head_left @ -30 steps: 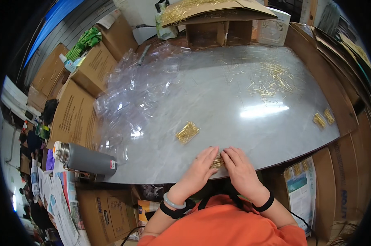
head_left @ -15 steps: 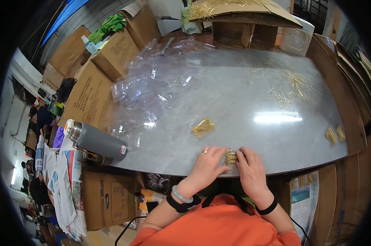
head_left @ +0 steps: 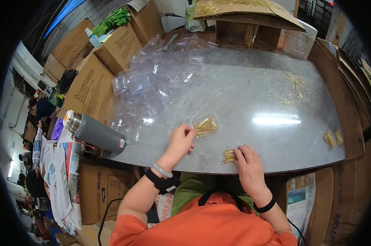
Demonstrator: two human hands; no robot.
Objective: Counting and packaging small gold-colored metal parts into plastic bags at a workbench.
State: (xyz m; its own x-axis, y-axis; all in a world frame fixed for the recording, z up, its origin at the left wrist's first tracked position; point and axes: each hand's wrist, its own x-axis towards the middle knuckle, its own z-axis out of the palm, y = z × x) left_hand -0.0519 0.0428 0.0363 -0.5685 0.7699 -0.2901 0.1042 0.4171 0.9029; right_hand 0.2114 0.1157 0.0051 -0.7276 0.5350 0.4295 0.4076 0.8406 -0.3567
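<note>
Head camera view, looking down on a grey marble-patterned table (head_left: 243,102) from the person's seat at its near edge. Left hand (head_left: 180,141) reaches forward, its fingertips pinching the left end of a small clear packet of thin gold pins (head_left: 205,126) that lies flat on the table a little in from the near edge. Right hand (head_left: 248,164) rests at the near edge itself, fingers curled over a second bundle of gold pins (head_left: 229,156), covering part of it; whether it grips the bundle or only presses on it cannot be told. The two hands are apart, each on its own bundle.

Heaped over the far left part of the table is a pile of empty clear plastic packets (head_left: 152,86). Loose gold pins (head_left: 290,88) are scattered across the far right part. Two more small gold bundles (head_left: 333,137) lie side by side at the right edge. A grey metal flask (head_left: 96,133) with a white and orange cap lies on its side at the near left corner.

Beyond the left edge stand brown cardboard boxes (head_left: 93,88) with dark printing on their sides. At the far edge a brown cardboard lid (head_left: 251,11) holds a mound of gold pins. Printed papers (head_left: 58,176) in white, red and blue hang below the near left corner.
</note>
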